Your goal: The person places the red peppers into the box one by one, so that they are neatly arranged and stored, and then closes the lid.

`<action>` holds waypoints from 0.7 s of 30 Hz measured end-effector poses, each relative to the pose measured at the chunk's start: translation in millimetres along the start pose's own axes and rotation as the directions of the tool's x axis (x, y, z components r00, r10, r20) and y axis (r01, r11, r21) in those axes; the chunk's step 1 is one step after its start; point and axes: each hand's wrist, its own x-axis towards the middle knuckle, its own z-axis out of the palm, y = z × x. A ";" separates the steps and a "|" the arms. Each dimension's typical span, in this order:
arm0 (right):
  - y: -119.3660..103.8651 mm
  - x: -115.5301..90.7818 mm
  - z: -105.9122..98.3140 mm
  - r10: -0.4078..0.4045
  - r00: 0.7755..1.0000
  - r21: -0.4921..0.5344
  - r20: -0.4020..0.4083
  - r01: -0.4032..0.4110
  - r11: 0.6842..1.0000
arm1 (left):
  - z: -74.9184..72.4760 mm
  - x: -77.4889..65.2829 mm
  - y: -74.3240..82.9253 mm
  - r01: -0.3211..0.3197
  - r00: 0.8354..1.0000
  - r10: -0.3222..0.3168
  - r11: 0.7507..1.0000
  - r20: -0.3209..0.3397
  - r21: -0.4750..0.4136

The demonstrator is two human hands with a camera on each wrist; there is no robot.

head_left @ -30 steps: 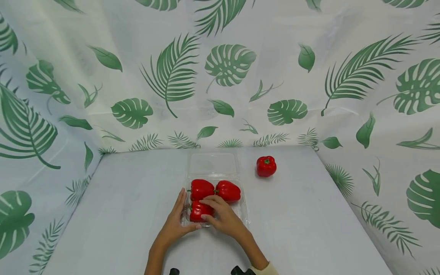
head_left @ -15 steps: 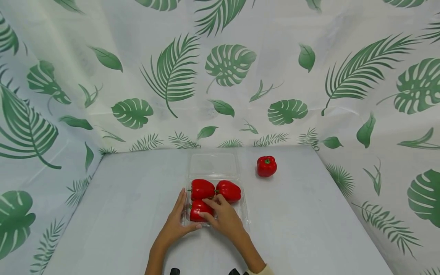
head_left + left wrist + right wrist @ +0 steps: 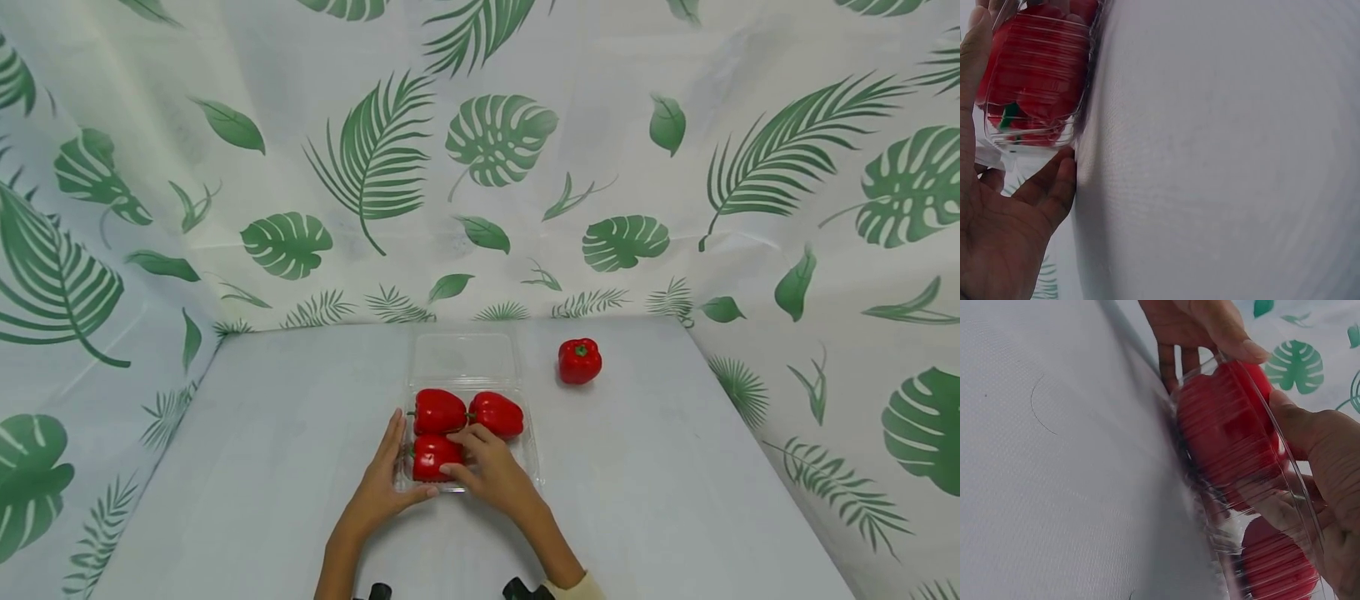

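Observation:
A clear plastic clamshell box (image 3: 533, 454) lies on the table with its lid folded back, holding three red bell peppers. Two of these, the back left bell pepper (image 3: 439, 412) and the back right bell pepper (image 3: 496, 415), lie on their sides. My right hand (image 3: 497, 477) grips the front left bell pepper (image 3: 432, 460) from its right, thumb in front and fingers behind. My left hand (image 3: 378, 490) rests against the box's front left corner, fingers straight along the left side, thumb at the front edge. In the left wrist view, the left fingertips (image 3: 1063, 181) touch the box's end.
Another red bell pepper (image 3: 580, 362) stands upright on the table, right of the raised lid (image 3: 465, 357). White cloth (image 3: 660, 467) covers the table. A leaf-printed curtain (image 3: 525, 250) encloses the back and sides.
The right hand's fingers shift slightly on the front left bell pepper, which stays in the box. The left hand stays at the box corner. The other peppers have not moved.

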 end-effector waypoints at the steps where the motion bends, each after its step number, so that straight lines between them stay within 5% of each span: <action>1: 0.3 0.3 -0.2 0.007 1.000 0.005 0.006 -0.007 1.000 | -0.2 0.0 0.0 -0.001 1.000 0.001 1.000 -0.002 0.002; 21: 3.0 1.8 0.0 0.008 0.999 0.082 0.051 -0.012 0.997 | -0.5 -0.5 -0.2 -0.020 1.000 0.020 1.000 -0.002 -0.005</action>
